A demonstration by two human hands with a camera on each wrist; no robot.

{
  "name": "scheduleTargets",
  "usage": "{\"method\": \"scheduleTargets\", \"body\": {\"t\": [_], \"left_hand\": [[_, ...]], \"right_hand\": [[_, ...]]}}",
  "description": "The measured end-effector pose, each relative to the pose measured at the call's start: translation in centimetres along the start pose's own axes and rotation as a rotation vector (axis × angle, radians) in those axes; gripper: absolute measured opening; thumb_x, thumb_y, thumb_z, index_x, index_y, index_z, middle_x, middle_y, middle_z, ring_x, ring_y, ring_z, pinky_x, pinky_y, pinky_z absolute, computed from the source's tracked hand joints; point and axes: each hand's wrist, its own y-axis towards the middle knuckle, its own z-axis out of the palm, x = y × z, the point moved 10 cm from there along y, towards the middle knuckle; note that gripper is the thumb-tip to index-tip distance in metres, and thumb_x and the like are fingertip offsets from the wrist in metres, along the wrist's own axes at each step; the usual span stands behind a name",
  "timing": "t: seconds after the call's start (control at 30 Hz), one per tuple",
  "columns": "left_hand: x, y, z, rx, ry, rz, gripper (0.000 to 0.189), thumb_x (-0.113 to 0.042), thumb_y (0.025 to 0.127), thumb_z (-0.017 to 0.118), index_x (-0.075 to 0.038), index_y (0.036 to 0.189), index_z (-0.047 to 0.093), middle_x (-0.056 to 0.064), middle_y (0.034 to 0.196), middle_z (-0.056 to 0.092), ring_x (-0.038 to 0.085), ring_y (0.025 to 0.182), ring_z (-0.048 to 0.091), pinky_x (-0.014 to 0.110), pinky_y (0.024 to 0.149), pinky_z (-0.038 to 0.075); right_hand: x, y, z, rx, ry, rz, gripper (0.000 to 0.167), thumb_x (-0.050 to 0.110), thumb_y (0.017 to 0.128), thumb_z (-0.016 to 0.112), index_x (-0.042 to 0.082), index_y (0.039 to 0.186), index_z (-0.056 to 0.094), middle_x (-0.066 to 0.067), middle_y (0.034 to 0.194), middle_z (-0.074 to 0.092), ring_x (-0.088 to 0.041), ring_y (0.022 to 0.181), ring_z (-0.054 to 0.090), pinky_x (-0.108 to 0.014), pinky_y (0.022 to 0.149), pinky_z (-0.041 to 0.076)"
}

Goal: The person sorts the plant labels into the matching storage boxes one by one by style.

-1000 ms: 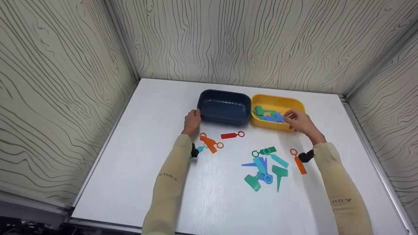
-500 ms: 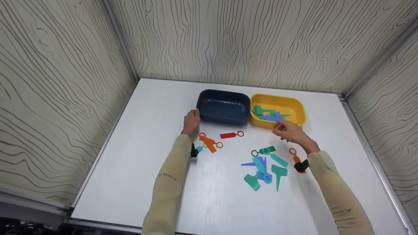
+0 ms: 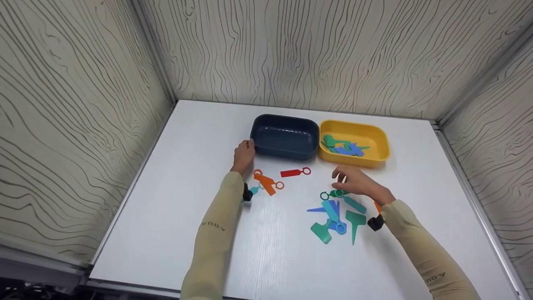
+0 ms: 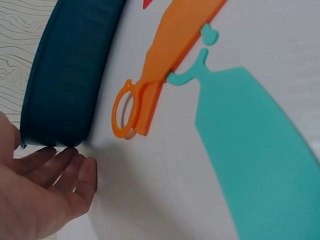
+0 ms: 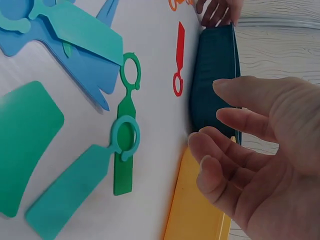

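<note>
My left hand (image 3: 243,156) is at the left end of a navy blue bin (image 3: 287,153). In the left wrist view, its loosely bent fingers (image 4: 70,172) touch the bin's outer end wall. My right hand (image 3: 358,182) hovers over loose plastic tags, holding nothing, its thumb and fingers apart. Below it lie a dark green ring tag (image 5: 123,177) and, overlapping it, a turquoise ring tag (image 5: 75,185). Nearer the front are blue pieces (image 3: 318,209) and green T-shaped plant labels (image 3: 355,218).
A yellow bin (image 3: 377,158) with green and blue T-shaped labels (image 3: 354,149) adjoins the navy bin's right side. A red ring tag (image 3: 291,173) lies before the bins. Orange ring tags (image 3: 267,184) and a turquoise tag (image 4: 250,135) lie beside my left wrist. Patterned panels surround the white table (image 3: 166,233).
My right hand has left the yellow bin and moved toward me and to the left, over the loose tags, its fingers spreading. The left hand has stayed at the navy bin.
</note>
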Motion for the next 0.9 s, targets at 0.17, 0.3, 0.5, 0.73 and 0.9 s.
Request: {"method": "scheduleTargets", "body": {"t": [0.17,0.3,0.5,0.73,0.9], "left_hand": [[-0.1,-0.1,-0.1,-0.001,-0.003,0.006,0.052,-0.043,0.106,0.030,-0.005,0.132,0.055,0.013,0.128,0.061,0.028,0.120,0.057,0.042,0.103,0.045],[-0.2,-0.2,-0.1,-0.002,0.001,0.012,0.052,-0.043,0.106,0.030,-0.005,0.132,0.054,0.013,0.127,0.062,0.028,0.120,0.058,0.042,0.103,0.045],[-0.2,-0.3,-0.1,0.001,0.017,0.024,0.053,-0.042,0.106,0.029,-0.004,0.133,0.054,0.014,0.128,0.061,0.029,0.121,0.058,0.043,0.103,0.046],[-0.1,-0.3,0.0,0.003,-0.006,0.010,0.053,-0.043,0.106,0.029,-0.005,0.134,0.053,0.013,0.128,0.061,0.027,0.121,0.058,0.042,0.103,0.045],[0.0,-0.2,0.0,-0.001,-0.002,0.010,0.053,-0.043,0.106,0.029,-0.005,0.133,0.054,0.013,0.128,0.062,0.027,0.120,0.058,0.042,0.103,0.046]], "right_hand": [[1.2,-0.2,2.0,0.050,-0.029,-0.006,0.034,0.029,0.092,0.068,0.009,0.119,0.061,-0.008,0.104,0.065,-0.021,0.090,0.059,-0.040,0.083,0.054],[2.5,-0.2,4.0,0.094,-0.063,-0.027,0.030,0.027,0.093,0.067,0.011,0.118,0.062,-0.006,0.103,0.064,-0.019,0.090,0.057,-0.040,0.084,0.053],[4.3,-0.2,6.8,0.137,-0.120,-0.063,0.024,0.025,0.092,0.067,0.014,0.113,0.065,-0.003,0.100,0.061,-0.017,0.087,0.053,-0.038,0.084,0.051],[5.4,-0.1,8.7,0.159,-0.148,-0.054,0.022,0.025,0.093,0.066,0.017,0.114,0.066,0.001,0.100,0.060,-0.015,0.085,0.054,-0.034,0.082,0.053],[6.6,-0.1,9.3,0.140,-0.221,-0.118,0.019,0.023,0.093,0.065,0.016,0.111,0.068,0.001,0.098,0.061,-0.013,0.081,0.054,-0.031,0.078,0.052]]}}
